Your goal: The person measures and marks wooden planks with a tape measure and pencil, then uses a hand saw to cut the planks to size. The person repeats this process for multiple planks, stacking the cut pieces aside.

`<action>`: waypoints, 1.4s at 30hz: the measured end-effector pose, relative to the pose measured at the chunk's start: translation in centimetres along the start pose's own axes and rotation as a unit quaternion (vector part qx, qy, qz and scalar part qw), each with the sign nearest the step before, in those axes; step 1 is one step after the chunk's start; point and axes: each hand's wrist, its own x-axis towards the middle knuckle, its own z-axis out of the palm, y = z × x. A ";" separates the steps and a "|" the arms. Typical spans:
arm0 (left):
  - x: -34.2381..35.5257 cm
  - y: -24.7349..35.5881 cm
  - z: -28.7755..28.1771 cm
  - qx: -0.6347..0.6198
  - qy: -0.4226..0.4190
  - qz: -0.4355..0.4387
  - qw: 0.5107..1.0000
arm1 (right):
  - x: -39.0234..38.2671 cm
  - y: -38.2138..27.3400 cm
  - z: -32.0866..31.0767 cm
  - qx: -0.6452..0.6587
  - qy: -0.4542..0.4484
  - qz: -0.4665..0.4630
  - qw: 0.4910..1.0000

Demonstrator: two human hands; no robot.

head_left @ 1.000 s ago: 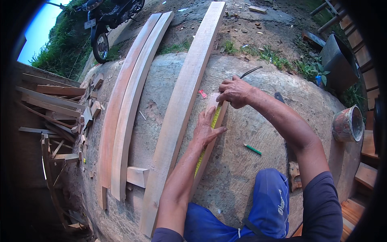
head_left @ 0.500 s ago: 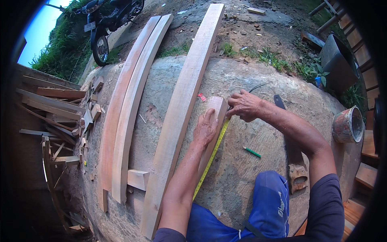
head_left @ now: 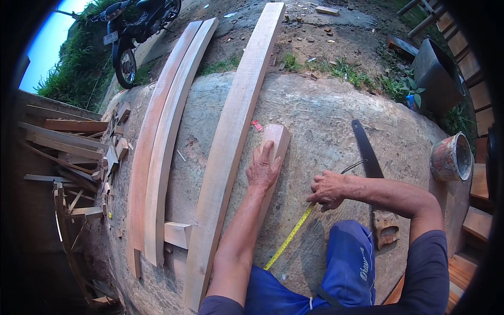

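A short wooden beam lies in front of me. On its top rests my left hand, gripping it, with the index finger stretched toward the far end. My right hand, to the right of the beam and apart from it, is closed on a tape measure. The yellow tape runs from that hand down to my left thigh. Its case is mostly hidden by my fingers, and a thin black strap sticks out beyond them. A handsaw with a wooden handle lies beyond my right forearm, which covers part of it.
Left of the beam lies a long plank, with two more planks farther left. Wood offcuts pile at the left edge. A stained bucket and a dark container stand right. A motorbike is parked far left.
My right hand has moved from the beam's far end down and right, taking the tape and strap with it. The green pencil is now out of sight. My left hand stays on the beam.
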 end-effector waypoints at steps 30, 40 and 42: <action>0.0 0.1 -0.1 0.009 -0.002 -0.005 1.000 | 8.9 -12.9 4.3 0.077 -0.119 -0.081 0.987; 0.1 0.3 -0.3 0.002 -0.003 -0.003 1.000 | 10.6 -14.0 7.1 0.074 -0.075 -0.072 0.992; 0.0 0.2 -0.4 -0.005 -0.016 -0.008 1.000 | 10.0 -13.4 6.8 0.030 -0.052 -0.055 0.997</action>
